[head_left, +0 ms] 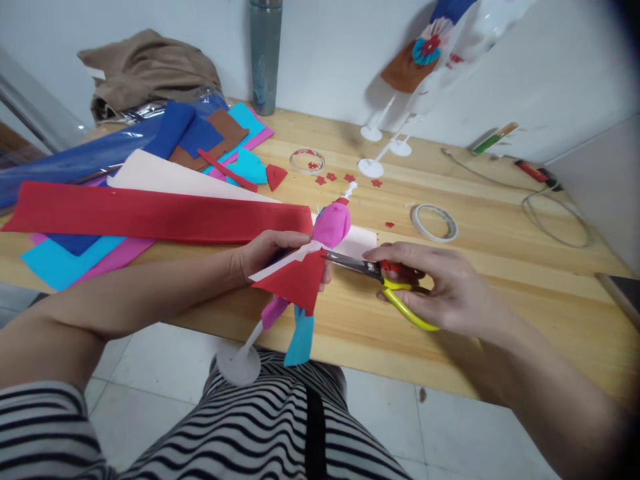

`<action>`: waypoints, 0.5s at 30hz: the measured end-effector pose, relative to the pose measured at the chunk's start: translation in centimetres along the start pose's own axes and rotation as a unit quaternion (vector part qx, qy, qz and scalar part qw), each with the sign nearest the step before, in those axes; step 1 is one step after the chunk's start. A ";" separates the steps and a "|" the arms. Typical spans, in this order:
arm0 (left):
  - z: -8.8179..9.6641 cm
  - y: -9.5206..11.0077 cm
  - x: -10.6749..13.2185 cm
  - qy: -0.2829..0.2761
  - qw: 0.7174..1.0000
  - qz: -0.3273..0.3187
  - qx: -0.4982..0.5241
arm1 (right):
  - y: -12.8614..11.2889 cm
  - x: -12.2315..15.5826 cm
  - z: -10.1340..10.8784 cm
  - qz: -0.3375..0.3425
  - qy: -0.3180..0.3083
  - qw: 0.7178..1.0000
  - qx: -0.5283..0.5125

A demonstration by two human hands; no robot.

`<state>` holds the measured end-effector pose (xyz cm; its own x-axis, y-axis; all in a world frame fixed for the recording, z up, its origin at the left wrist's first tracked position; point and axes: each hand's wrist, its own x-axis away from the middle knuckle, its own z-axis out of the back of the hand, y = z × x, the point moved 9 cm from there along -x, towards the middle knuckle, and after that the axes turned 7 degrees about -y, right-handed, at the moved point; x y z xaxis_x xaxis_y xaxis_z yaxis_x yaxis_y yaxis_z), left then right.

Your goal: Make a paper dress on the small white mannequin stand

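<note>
A small doll-like mannequin figure (pixel 333 225), wrapped in pink, white, red and light blue paper or cloth, lies tilted in my left hand (pixel 273 250), which is closed around its middle. Its white stand base (pixel 239 363) points down toward my lap. A red flared piece (pixel 296 280) hangs off the figure over a pale pink one. My right hand (pixel 440 280) grips scissors (pixel 407 307) with yellow and red handles. The blades are nearly together, and their tips touch or almost touch the top of the red piece. My left fingers are partly hidden behind the figure.
Long red sheet (pixel 165 213) and other coloured sheets (pixel 75 260) cover the table's left side. Tape rolls (pixel 435 223) and small red flower cutouts (pixel 350 178) lie ahead. Behind stand a dressed mannequin (pixel 407 70) and a bottle (pixel 265 60). A cable (pixel 530 213) runs at right.
</note>
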<state>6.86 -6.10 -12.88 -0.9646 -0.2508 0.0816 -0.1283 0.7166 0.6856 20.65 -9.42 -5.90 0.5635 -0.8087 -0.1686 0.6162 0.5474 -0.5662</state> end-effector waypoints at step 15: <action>0.4 -0.2 -0.1 -0.004 1.000 0.008 0.003 | 0.0 0.4 0.1 -0.022 0.012 1.000 -0.007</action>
<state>6.94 -5.94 -13.33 -0.9682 -0.2344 0.0876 -0.1139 0.7246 0.6797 20.94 -9.76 -5.89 0.5223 -0.8370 -0.1631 0.6321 0.5084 -0.5848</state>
